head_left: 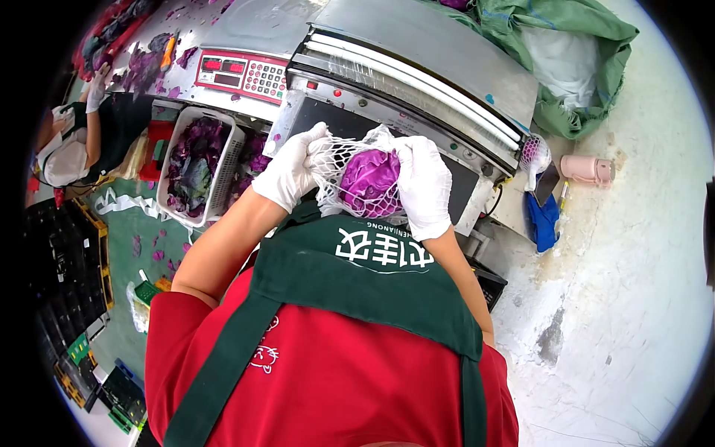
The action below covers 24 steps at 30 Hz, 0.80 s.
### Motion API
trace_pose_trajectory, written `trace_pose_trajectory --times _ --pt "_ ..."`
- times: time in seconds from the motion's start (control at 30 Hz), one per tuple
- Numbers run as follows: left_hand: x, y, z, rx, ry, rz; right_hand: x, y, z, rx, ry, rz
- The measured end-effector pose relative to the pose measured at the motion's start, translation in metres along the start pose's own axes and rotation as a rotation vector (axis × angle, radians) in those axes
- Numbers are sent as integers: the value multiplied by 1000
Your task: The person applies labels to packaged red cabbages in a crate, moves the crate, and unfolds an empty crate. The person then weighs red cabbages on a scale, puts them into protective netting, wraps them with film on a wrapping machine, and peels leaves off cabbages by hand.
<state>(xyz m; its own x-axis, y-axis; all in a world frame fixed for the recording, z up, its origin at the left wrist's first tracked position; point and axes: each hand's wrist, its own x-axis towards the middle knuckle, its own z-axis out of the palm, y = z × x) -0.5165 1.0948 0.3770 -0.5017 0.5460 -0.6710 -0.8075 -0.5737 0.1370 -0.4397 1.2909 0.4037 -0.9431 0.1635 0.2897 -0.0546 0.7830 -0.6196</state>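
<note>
A red cabbage [370, 183] sits partly inside a white foam net sleeve [339, 162], held in front of my apron and over the front of a wrapping machine [447, 82]. My left hand [290, 170], in a white glove, is closed on the stretched left side of the net. My right hand [426, 186], also gloved, grips the net's right edge against the cabbage. The upper middle of the cabbage shows bare, while mesh covers its lower part and sides. Some fingertips are hidden behind the net.
A red-and-white scale [244, 74] stands left of the machine. Below it is a white crate [232, 160] of purple leaves. Another person's gloved hand [97, 89] is at far left. At right are a netted cabbage [533, 151], a pink bottle [588, 170] and a green sack [596, 97].
</note>
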Motion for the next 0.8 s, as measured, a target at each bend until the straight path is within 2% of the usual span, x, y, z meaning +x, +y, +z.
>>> trace_pose_trajectory --times 0.03,0.07,0.13,0.17,0.2,0.3,0.33,0.4,0.43,0.47,0.53,0.6,0.63,0.67,0.73,0.8 --pt "1 -1 -3 96 140 58 0 0 2 2 1 -1" --pt "6 1 -15 97 140 59 -1 1 5 13 32 -16" --pt "18 4 -48 567 155 467 -2 4 8 22 63 -33" --pt "20 0 -50 973 396 651 -2 5 10 44 58 -27" --pt "13 -6 -47 1297 413 839 -2 6 12 67 53 -21" --pt "16 -15 -74 1388 329 775 -2 10 13 122 -33 2" --pt "11 -10 -76 1281 384 536 -1 8 12 123 -33 -3" --pt "-1 -8 -67 1356 464 1076 -1 4 8 188 -66 42" --pt "-5 -3 -63 1319 411 1246 1 1 5 209 -75 88" --pt "-15 -2 -47 1148 376 1204 2 1 4 210 -76 87" --pt "-37 -4 -5 1111 63 994 0 1 1 303 -108 112" --pt "-29 -20 9 1118 -112 722 0 0 1 346 -128 106" --pt "-23 -29 12 984 -161 517 0 -2 1 412 -119 135" --pt "-19 -23 16 1125 -289 362 0 -4 -1 479 -107 164" --pt "-1 -23 4 948 -204 80 0 -9 -17 569 -65 244" --pt "4 -21 -4 829 -209 66 -4 5 -35 1163 -3 460"
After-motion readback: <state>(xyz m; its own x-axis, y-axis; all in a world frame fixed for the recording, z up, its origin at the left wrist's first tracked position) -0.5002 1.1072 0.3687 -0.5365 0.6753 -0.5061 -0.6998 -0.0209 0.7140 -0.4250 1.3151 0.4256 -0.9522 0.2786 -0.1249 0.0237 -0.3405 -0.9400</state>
